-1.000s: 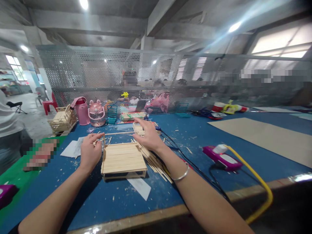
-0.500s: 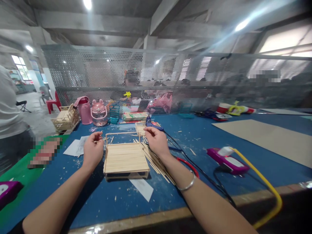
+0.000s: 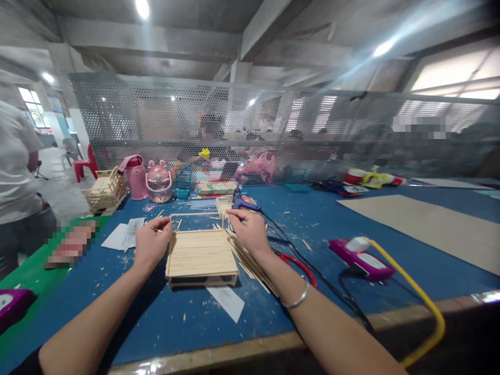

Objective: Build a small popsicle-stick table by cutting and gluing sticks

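In front of me on the blue table stands a small bed-shaped model [image 3: 201,255] made of thin wooden sticks, with a slatted top on short legs. An upright stick frame [image 3: 197,214] rises along its far edge. My left hand [image 3: 153,242] pinches the left upper corner of that frame. At the opposite upper corner, the fingertips of my right hand [image 3: 249,229] are closed on the frame. Loose wooden sticks [image 3: 250,263] lie under and beside my right wrist. A blue glue gun [image 3: 247,204] rests just beyond my right hand.
A purple power strip [image 3: 363,259] with a yellow cable sits to the right. Brown cardboard [image 3: 422,224] covers the right side. A pink bottle [image 3: 135,178], a clear-and-pink jug [image 3: 159,182] and another stick model [image 3: 104,190] stand at the back left. A person in white [image 3: 17,151] is at left.
My left hand has moved right and up onto the frame's left corner. My right hand has shifted slightly left, to the right corner. The model stays in place.
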`<state>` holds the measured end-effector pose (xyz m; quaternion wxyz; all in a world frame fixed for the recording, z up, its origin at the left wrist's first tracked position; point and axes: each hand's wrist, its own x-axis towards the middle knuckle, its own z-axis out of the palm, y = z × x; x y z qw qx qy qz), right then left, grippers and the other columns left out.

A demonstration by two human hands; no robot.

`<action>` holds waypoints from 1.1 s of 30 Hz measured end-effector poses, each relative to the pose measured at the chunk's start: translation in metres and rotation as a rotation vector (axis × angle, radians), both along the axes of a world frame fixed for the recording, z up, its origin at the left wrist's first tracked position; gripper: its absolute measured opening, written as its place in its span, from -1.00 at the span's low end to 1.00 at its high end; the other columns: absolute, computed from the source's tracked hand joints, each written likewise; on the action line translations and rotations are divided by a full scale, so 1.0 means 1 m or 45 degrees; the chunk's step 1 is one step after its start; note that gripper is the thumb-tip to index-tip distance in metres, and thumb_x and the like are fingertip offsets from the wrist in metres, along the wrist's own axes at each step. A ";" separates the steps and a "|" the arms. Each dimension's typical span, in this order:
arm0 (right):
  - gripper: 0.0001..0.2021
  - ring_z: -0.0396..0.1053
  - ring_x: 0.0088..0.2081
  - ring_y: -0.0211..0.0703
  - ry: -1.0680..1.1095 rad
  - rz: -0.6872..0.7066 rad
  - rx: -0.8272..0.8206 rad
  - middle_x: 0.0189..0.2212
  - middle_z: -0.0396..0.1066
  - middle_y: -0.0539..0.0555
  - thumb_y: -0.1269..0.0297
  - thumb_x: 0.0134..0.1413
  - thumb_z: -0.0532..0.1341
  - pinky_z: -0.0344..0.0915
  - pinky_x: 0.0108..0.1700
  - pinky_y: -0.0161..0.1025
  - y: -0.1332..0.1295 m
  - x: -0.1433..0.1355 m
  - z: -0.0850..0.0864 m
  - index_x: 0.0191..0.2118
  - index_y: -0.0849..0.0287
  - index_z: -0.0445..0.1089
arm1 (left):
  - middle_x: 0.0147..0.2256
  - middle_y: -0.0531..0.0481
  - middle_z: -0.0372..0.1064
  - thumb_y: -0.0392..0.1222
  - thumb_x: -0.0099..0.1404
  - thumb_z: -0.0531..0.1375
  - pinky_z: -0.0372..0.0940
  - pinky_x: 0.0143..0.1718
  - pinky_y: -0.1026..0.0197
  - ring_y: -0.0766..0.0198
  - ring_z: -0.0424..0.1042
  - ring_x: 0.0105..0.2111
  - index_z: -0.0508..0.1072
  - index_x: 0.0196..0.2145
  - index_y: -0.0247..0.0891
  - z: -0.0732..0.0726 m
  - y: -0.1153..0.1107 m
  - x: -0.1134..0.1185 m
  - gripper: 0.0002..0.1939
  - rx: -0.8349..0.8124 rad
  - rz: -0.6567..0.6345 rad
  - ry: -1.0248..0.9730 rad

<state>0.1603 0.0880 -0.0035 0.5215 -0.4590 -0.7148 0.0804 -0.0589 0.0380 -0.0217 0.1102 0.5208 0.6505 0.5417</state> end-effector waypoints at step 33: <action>-0.65 0.04 -0.67 -0.36 0.196 0.129 -0.257 -0.67 0.34 0.01 0.28 -0.15 0.03 -0.04 -0.61 -0.38 0.000 -0.004 0.003 -0.32 0.34 0.49 | -0.20 0.00 0.45 -0.22 0.21 0.06 -0.49 0.05 -0.32 0.07 0.26 -0.05 0.45 -0.26 -0.10 0.007 0.009 0.009 -0.80 0.457 0.135 1.160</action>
